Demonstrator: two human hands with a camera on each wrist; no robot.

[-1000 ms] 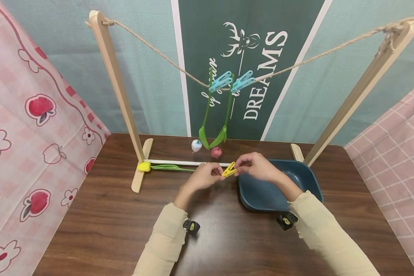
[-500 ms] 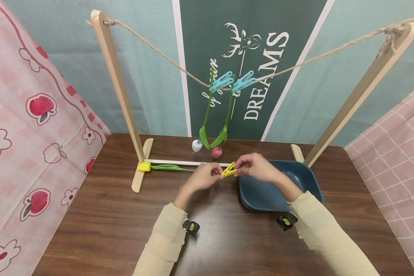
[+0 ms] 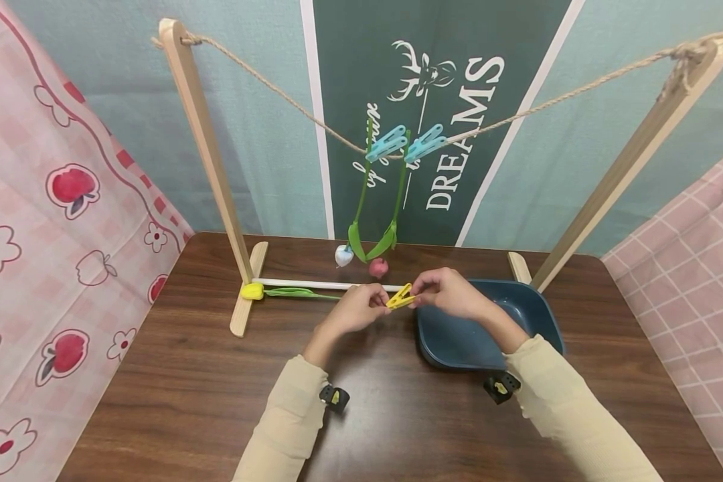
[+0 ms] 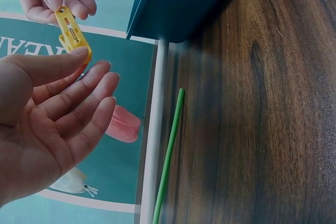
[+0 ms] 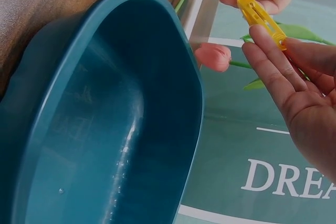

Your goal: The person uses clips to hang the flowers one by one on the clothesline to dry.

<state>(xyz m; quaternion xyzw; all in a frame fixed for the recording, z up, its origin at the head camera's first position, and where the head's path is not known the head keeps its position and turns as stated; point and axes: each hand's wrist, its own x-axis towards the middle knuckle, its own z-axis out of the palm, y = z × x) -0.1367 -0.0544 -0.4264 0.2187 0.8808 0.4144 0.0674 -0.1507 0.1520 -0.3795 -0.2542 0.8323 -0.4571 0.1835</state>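
Note:
A yellow clothespin is held above the table between both hands. My left hand pinches one end of it between thumb and forefinger, the other fingers loosely spread in the left wrist view. At the opposite end, my right hand pinches it with thumb and fingertips. A yellow tulip lies on the table to the left, its green stem passing behind the left hand. From the rope hang a white tulip and a pink tulip, heads down, clipped by two blue clothespins.
Two wooden posts carry the sagging rope across the back of the brown table. A white rod runs low between their feet. The dark blue basin stands under the right forearm, and no object shows inside it.

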